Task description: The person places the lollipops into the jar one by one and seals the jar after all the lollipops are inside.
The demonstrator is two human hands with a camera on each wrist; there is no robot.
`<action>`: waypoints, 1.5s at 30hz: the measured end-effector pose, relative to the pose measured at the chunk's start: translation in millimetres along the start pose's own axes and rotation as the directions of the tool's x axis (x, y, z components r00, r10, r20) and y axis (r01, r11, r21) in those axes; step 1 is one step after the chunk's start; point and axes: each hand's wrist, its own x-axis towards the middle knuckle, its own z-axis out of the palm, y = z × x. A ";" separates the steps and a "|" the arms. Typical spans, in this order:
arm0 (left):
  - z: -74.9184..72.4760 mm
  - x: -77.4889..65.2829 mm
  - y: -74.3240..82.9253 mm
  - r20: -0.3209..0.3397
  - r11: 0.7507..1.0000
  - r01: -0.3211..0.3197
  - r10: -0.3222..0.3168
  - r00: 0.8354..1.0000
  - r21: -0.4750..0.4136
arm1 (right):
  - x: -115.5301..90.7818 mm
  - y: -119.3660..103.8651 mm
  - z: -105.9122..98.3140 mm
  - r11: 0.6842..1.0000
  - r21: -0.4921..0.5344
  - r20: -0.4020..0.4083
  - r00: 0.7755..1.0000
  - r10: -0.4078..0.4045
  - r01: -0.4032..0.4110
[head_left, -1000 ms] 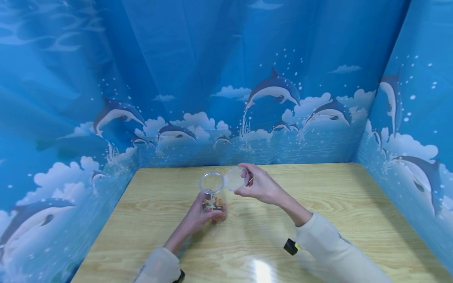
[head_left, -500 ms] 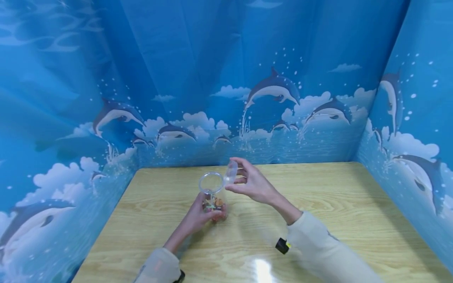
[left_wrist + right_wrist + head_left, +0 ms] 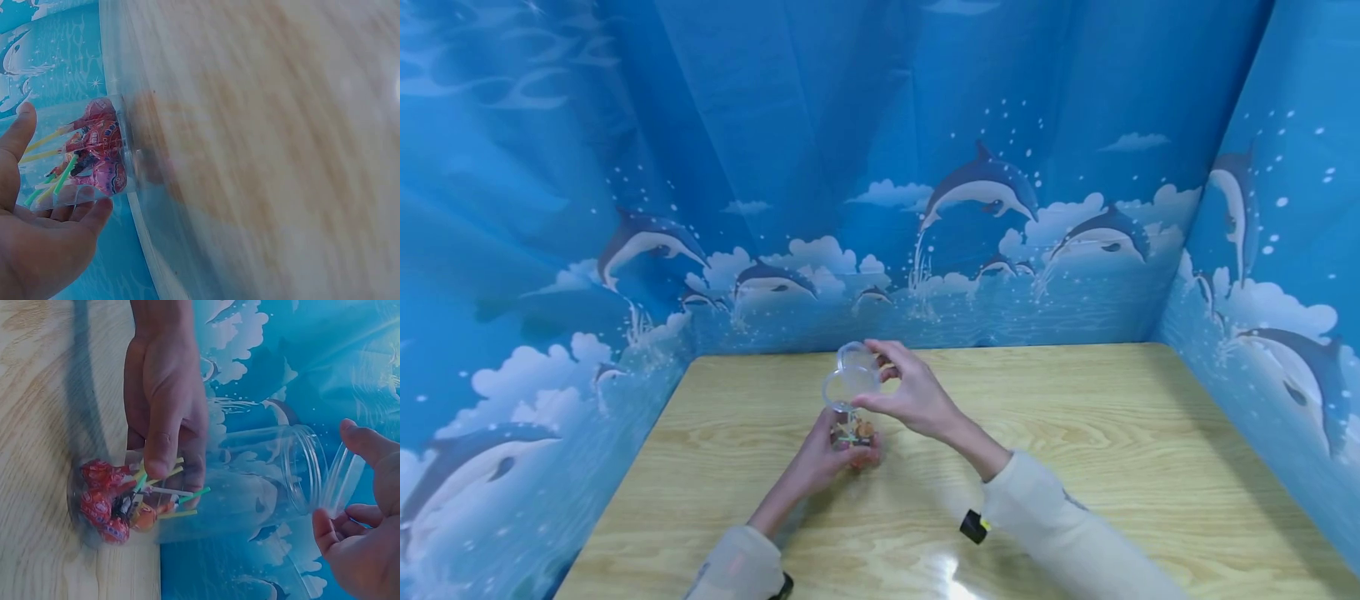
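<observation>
A clear plastic jar [image 3: 244,487] stands upright on the wooden table, its round mouth uncovered. Several lollipops [image 3: 106,503] in red, pink and orange wrappers lie at its bottom, their yellow, green and white sticks pointing up. My left hand [image 3: 829,454] grips the jar low down, thumb and fingers around its wall; the left wrist view also shows the lollipops through the clear side. Between the thumb and fingers of my right hand [image 3: 917,396] is a clear round lid [image 3: 344,478], held tilted right by the jar's rim. Whether lid and rim touch I cannot tell.
The wood-grain table [image 3: 1060,433] reaches back to a blue curtain [image 3: 820,167] printed with dolphins and clouds, which also closes off both sides. A small black device [image 3: 974,527] sits at the right cuff.
My right hand has moved left with the lid, from beside the jar to over its mouth, and the lid's tilt has changed. The left hand and jar have stayed put.
</observation>
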 end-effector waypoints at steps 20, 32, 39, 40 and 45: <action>-1.9 -0.1 -0.4 0.005 0.998 -0.046 0.046 0.999 0.048 | 3.9 2.5 9.6 0.976 -0.213 0.063 0.997 -0.041 0.054; -2.9 0.0 0.3 0.017 0.996 -0.047 0.046 0.999 0.075 | 8.9 4.7 5.6 0.961 -0.253 0.162 0.984 -0.070 0.110; -4.1 3.5 -0.7 0.026 0.996 -0.063 0.062 0.998 0.068 | 11.0 4.8 8.3 0.964 -0.262 0.127 0.992 -0.010 0.043; -4.0 3.9 -0.2 0.024 0.996 -0.065 0.064 0.998 0.059 | 10.6 4.8 9.6 0.965 -0.262 0.110 0.994 0.001 0.028; -3.5 4.6 0.8 0.035 0.997 -0.048 0.046 0.998 0.066 | 2.7 7.6 12.9 0.975 -0.220 0.044 0.999 0.004 0.006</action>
